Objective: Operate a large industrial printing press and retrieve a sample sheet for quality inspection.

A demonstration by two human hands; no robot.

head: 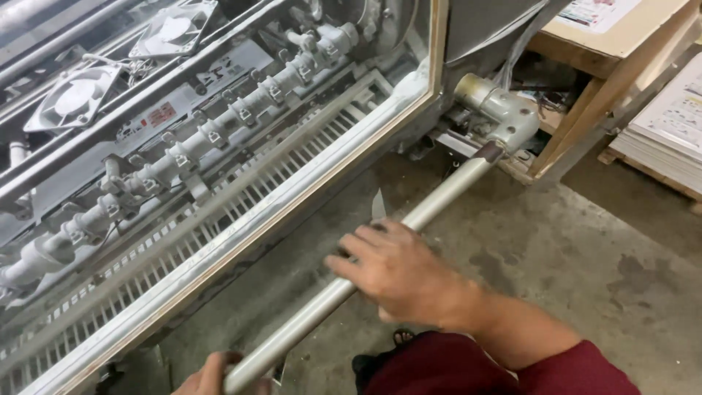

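— Two hands on one bar, is that it?

— Yes. The right hand (398, 274) lies over the middle of the bar (365, 267), fingers curled across it from the lower right, palm down, closed loosely around it. The left hand (212, 377) shows only at the bottom edge, wrapped around the bar's near end; I cannot see how tightly.

— Which way does the bar run?

— Its long axis goes diagonally, from bottom centre up to the right, where it enters a grey pivot housing (504, 110) in the upper right. So the free end sits at the left hand, the hinged end far from both.

— What's around it?

— Just left of the bar, parallel to it, runs the machine frame (292, 208), a pale edge. Beyond that, a slatted grid (219, 212), then a shaft with clamps (219, 132) and two fans (124, 66) in the upper left. To the right lies concrete floor (585, 249), a wooden stand (607, 73) and stacked sheets (673, 124).

— Anything in the way?

— The frame is close on the left; the floor side looks open.
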